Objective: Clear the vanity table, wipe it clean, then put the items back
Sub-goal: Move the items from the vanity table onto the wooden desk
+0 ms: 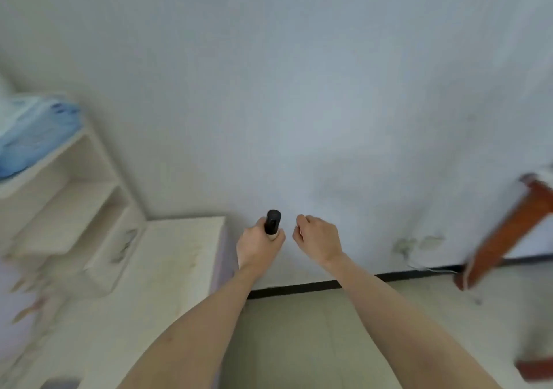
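My left hand (259, 246) is closed around a small bottle with a black cap (273, 222), held upright in front of the white wall. Only the cap and a strip of pale body show above my fingers. My right hand (317, 237) hovers just to its right with the fingers curled in and nothing visible in them. The white vanity table (167, 269) lies to the lower left, its top bare and faintly stained. Both hands are past the table's right edge, over the floor.
A white shelf unit (74, 209) with open compartments stands on the table's left side, and blue folded cloth (33, 137) rests on its top. A reddish-brown wooden furniture leg (505, 233) stands at the right. Below are beige floor tiles (299, 329) and a black skirting strip.
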{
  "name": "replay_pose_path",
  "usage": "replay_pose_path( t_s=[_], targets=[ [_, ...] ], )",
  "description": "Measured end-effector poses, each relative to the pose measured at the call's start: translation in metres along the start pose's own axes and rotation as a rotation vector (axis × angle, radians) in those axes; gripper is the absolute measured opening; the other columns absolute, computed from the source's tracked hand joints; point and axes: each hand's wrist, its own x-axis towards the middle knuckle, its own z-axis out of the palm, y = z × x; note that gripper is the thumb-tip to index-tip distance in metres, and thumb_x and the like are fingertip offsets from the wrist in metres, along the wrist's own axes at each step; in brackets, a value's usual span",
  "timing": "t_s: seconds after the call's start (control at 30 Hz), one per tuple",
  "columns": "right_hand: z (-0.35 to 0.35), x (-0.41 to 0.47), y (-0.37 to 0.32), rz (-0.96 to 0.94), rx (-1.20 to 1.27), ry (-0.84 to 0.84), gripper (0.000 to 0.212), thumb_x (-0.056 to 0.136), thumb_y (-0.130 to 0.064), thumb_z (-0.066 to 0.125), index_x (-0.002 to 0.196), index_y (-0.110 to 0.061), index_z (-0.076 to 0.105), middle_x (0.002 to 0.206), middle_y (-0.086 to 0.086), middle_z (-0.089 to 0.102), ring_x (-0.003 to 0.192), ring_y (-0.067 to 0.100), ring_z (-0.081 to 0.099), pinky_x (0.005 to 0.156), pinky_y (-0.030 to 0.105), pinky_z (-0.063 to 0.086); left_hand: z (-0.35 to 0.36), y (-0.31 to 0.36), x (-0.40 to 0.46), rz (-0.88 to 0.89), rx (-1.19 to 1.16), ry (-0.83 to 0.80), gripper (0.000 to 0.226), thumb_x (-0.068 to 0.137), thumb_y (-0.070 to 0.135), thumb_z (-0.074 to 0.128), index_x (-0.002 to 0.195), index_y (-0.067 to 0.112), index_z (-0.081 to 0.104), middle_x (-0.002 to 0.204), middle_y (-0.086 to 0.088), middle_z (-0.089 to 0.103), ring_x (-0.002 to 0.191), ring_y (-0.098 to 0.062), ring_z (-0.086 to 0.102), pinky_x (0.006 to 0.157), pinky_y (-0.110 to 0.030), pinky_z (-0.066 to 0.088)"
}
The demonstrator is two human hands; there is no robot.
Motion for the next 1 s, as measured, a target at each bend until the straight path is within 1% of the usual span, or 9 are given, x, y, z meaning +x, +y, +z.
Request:
replay_pose_path(
  t_s=[0.1, 0.27, 0.43, 0.53, 0.67, 0.73, 0.83, 0.87, 1.0],
  targets=[
    [-0.052, -0.022, 0.094, 0.117, -0.101, 0.059, 0.029, 0.065, -0.010, 0.073, 0.057, -0.011, 0.045, 0.043, -0.002, 0.042, 0.038, 0.013, 0.025, 0.041, 0.013, 0.002, 0.061, 0.083, 0.002, 0.128, -0.069, -0.080, 0.021, 0.081, 0.027, 0.056, 0.070, 0.018, 0.041, 0.055, 0.004, 0.045, 0.053, -0.018, 0.043, 0.047, -0.025, 0.029],
    [-0.143, -0.075, 0.239, 0.331, -0.261, 0.110, 0.028, 0.063, -0.007, 0.072, 0.057, -0.011, 0.045, 0.043, -0.003, 0.038, 0.037, 0.015, 0.022, 0.045, 0.013, 0.000, 0.167, 0.217, -0.021, 0.299, -0.183, -0.233, 0.023, 0.081, 0.028, 0.059, 0.068, 0.017, 0.043, 0.057, 0.003, 0.049, 0.053, -0.016, 0.046, 0.051, -0.025, 0.036],
    [-0.214, -0.134, 0.355, 0.527, -0.393, 0.135, 0.020, 0.067, -0.010, 0.069, 0.060, -0.008, 0.050, 0.046, 0.004, 0.049, 0.035, 0.025, 0.047, 0.045, 0.014, 0.001, 0.251, 0.330, -0.066, 0.452, -0.239, -0.436, 0.026, 0.080, 0.026, 0.058, 0.063, 0.022, 0.039, 0.055, 0.005, 0.047, 0.053, -0.016, 0.045, 0.051, -0.025, 0.035],
    [-0.244, -0.165, 0.408, 0.666, -0.459, 0.191, 0.021, 0.063, -0.010, 0.071, 0.058, -0.009, 0.051, 0.046, 0.002, 0.048, 0.036, 0.023, 0.047, 0.046, 0.013, 0.000, 0.295, 0.387, -0.086, 0.538, -0.253, -0.526, 0.028, 0.081, 0.027, 0.059, 0.062, 0.025, 0.039, 0.058, 0.006, 0.049, 0.056, -0.017, 0.048, 0.052, -0.026, 0.035],
    [-0.266, -0.206, 0.479, 0.801, -0.473, 0.215, 0.020, 0.068, -0.009, 0.068, 0.062, -0.009, 0.049, 0.049, 0.003, 0.050, 0.039, 0.026, 0.050, 0.043, 0.014, 0.004, 0.357, 0.456, -0.099, 0.652, -0.262, -0.651, 0.016, 0.082, 0.032, 0.060, 0.076, 0.020, 0.052, 0.072, 0.000, 0.061, 0.069, -0.022, 0.058, 0.063, -0.031, 0.046],
    [-0.274, -0.223, 0.517, 0.848, -0.510, 0.201, 0.017, 0.076, -0.012, 0.062, 0.067, -0.011, 0.048, 0.056, 0.005, 0.055, 0.047, 0.027, 0.055, 0.041, 0.018, 0.010, 0.391, 0.490, -0.101, 0.706, -0.267, -0.679, 0.019, 0.080, 0.037, 0.060, 0.080, 0.019, 0.053, 0.075, -0.001, 0.062, 0.072, -0.024, 0.060, 0.067, -0.033, 0.049],
    [-0.283, -0.242, 0.567, 0.971, -0.551, 0.158, 0.014, 0.088, -0.021, 0.048, 0.081, -0.010, 0.054, 0.074, 0.005, 0.062, 0.065, 0.026, 0.060, 0.046, 0.026, 0.035, 0.433, 0.538, -0.103, 0.794, -0.256, -0.716, 0.020, 0.083, 0.034, 0.060, 0.077, 0.019, 0.049, 0.067, 0.006, 0.054, 0.064, -0.015, 0.052, 0.061, -0.027, 0.039],
    [-0.285, -0.248, 0.581, 1.010, -0.544, 0.157, 0.015, 0.088, -0.021, 0.047, 0.083, -0.009, 0.056, 0.076, 0.006, 0.063, 0.067, 0.027, 0.060, 0.049, 0.028, 0.037, 0.445, 0.553, -0.104, 0.814, -0.260, -0.736, 0.020, 0.084, 0.033, 0.060, 0.076, 0.018, 0.049, 0.065, 0.007, 0.052, 0.062, -0.012, 0.049, 0.059, -0.025, 0.035],
    [-0.295, -0.272, 0.642, 1.157, -0.536, 0.208, 0.014, 0.086, -0.017, 0.050, 0.080, -0.006, 0.056, 0.072, 0.011, 0.062, 0.065, 0.033, 0.060, 0.049, 0.028, 0.031, 0.507, 0.616, -0.105, 0.863, -0.257, -0.836, 0.019, 0.083, 0.033, 0.061, 0.075, 0.018, 0.052, 0.065, 0.005, 0.055, 0.066, -0.016, 0.056, 0.054, -0.022, 0.034]
  ],
)
